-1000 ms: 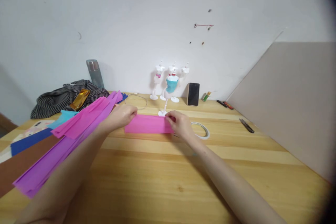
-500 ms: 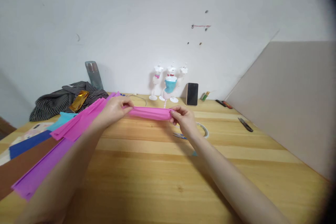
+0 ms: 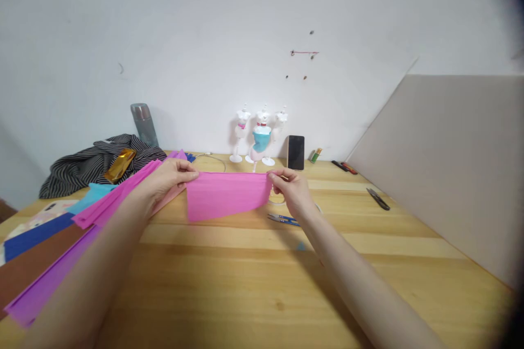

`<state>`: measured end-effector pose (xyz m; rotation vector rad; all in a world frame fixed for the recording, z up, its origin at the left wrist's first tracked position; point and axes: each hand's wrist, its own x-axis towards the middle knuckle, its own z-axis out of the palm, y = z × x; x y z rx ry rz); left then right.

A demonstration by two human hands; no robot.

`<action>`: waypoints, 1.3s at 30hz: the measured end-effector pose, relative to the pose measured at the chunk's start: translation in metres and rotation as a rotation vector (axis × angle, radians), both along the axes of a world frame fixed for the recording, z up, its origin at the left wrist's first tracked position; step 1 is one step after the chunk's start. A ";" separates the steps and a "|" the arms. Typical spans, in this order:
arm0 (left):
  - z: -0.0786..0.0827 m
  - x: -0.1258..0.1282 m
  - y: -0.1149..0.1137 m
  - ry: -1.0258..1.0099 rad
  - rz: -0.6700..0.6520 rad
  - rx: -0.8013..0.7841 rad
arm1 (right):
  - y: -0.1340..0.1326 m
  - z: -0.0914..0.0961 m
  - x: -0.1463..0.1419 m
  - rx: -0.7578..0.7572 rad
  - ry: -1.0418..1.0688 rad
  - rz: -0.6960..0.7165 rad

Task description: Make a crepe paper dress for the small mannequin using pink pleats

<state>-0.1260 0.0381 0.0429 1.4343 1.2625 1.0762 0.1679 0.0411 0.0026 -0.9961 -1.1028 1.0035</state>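
A piece of pink crepe paper (image 3: 227, 196) hangs stretched between my two hands above the table. My left hand (image 3: 174, 175) pinches its upper left corner, and my right hand (image 3: 290, 185) pinches the upper right corner. Its lower edge hangs loose and slants up towards the right. Blue-handled thread snips (image 3: 283, 220) lie on the table just below my right hand. Behind the paper stand small white dress-form mannequins (image 3: 262, 120), the middle one wrapped in turquoise material (image 3: 262, 140). More pink sheets (image 3: 114, 196) lie beside my left forearm.
Purple (image 3: 57, 272), brown (image 3: 41, 259) and blue sheets (image 3: 39, 237) spread at left, near a striped cloth (image 3: 82, 166) and a flask (image 3: 144, 124). A phone (image 3: 296, 152) leans against the back wall. Dark scissors (image 3: 377, 199) lie at right on the wooden table (image 3: 278, 283).
The pink paper, earlier a narrow folded strip between my hands, now hangs down as a wider sheet. Both hands keep their pinch on it. The camera view has tilted slightly up.
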 end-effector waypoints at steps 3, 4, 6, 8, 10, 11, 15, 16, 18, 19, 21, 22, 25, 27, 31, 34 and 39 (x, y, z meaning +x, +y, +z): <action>-0.004 0.001 0.001 -0.013 0.053 0.011 | 0.001 0.002 0.003 -0.002 -0.037 -0.029; -0.005 0.002 0.001 -0.029 0.064 0.007 | 0.001 0.002 0.005 -0.013 -0.034 -0.021; -0.005 0.002 0.001 -0.058 0.075 0.002 | 0.003 0.002 0.008 -0.034 -0.018 0.005; -0.005 0.001 0.001 -0.061 0.082 0.011 | 0.004 0.002 0.010 -0.041 -0.014 0.031; -0.003 0.002 0.001 -0.012 0.106 0.036 | 0.004 0.002 0.011 -0.029 -0.029 0.044; -0.002 0.002 0.001 0.025 0.122 0.054 | 0.004 0.002 0.012 -0.023 -0.037 0.047; 0.002 0.010 -0.003 0.154 0.208 0.121 | 0.002 0.005 0.010 -0.051 -0.021 0.068; 0.003 0.012 -0.006 0.148 0.212 0.120 | 0.001 0.007 0.010 -0.068 -0.005 0.071; 0.003 0.019 -0.010 0.095 0.177 0.096 | 0.000 0.008 0.010 -0.111 0.026 0.078; 0.003 0.022 -0.012 0.054 0.144 0.078 | 0.000 0.009 0.011 -0.132 0.042 0.082; 0.003 0.027 -0.015 -0.017 0.093 0.037 | 0.000 0.010 0.012 -0.166 0.076 0.093; 0.004 0.029 -0.016 -0.043 0.080 0.017 | 0.000 0.010 0.013 -0.177 0.094 0.098; 0.004 0.031 -0.015 -0.131 0.071 -0.031 | -0.001 0.010 0.014 -0.188 0.132 0.104; 0.004 0.032 -0.013 -0.211 0.073 -0.052 | -0.002 0.011 0.014 -0.185 0.152 0.114; 0.003 0.030 -0.010 -0.387 0.100 -0.049 | -0.003 0.013 0.013 -0.148 0.197 0.150; 0.002 0.028 -0.009 -0.468 0.074 -0.004 | -0.003 0.012 0.013 -0.112 0.222 0.153; 0.003 0.027 -0.010 -0.503 0.073 0.083 | -0.002 0.013 0.014 -0.066 0.232 0.142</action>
